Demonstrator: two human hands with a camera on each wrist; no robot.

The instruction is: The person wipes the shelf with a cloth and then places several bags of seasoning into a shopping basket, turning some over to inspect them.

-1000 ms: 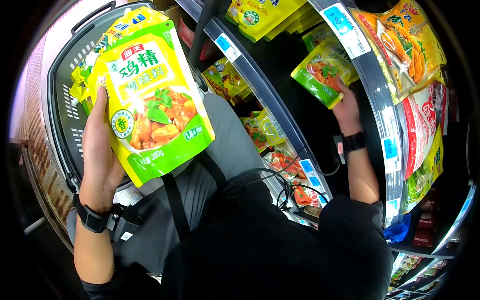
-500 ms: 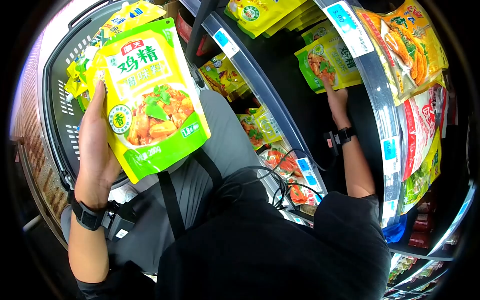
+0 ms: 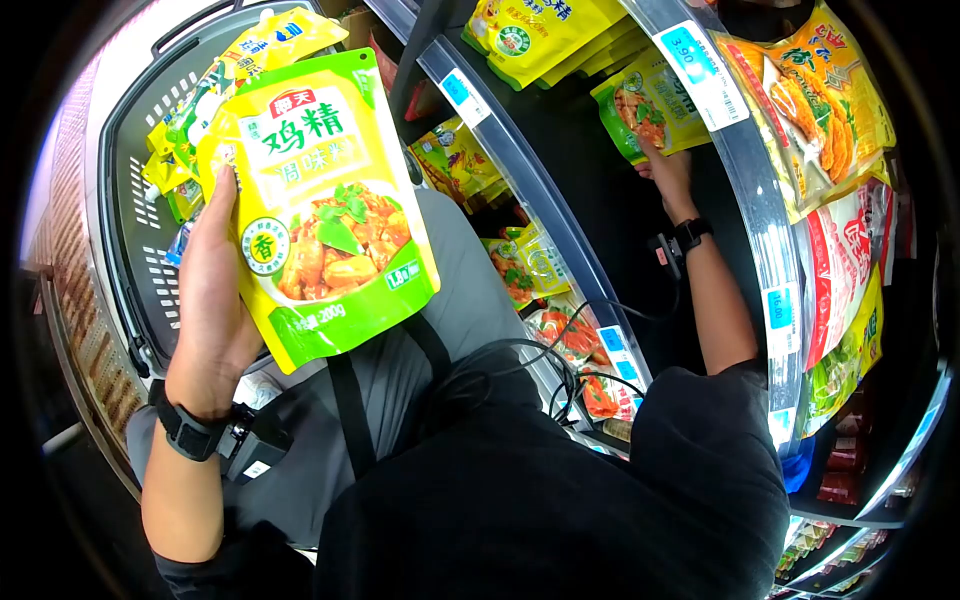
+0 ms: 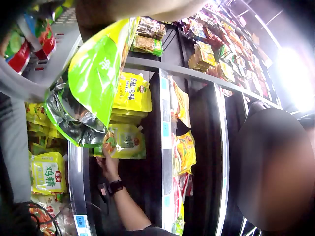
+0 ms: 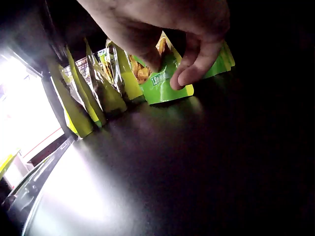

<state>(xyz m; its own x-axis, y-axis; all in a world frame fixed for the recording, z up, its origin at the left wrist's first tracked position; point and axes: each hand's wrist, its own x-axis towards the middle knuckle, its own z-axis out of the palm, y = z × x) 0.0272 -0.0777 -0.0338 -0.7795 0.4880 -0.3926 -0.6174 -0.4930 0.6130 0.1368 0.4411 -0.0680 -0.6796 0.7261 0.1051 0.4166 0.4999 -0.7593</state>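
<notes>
My left hand (image 3: 215,300) holds a yellow and green pouch of chicken seasoning (image 3: 330,215) by its left edge, front facing up, over my lap. In the left wrist view the green base of that pouch (image 4: 91,81) shows at close range. Deep in the shelf on the right, my right hand (image 3: 670,180) is at the lower front of a similar seasoning pouch (image 3: 640,110). In the right wrist view its bent fingers (image 5: 184,78) overlap the front of this pouch (image 5: 165,91), which stands in front of another green one.
A grey shopping basket (image 3: 150,290) with yellow packets stands at my left. Several yellow pouches (image 3: 540,40) fill the neighbouring shelf section. Priced shelf rails (image 3: 740,160) flank my right arm, with bagged goods (image 3: 810,110) beyond. A loose black cable (image 3: 570,375) hangs near my lap.
My right hand has moved the shelf pouch from a tilted position near the front to standing farther back in the row. My left hand keeps its hold on its pouch.
</notes>
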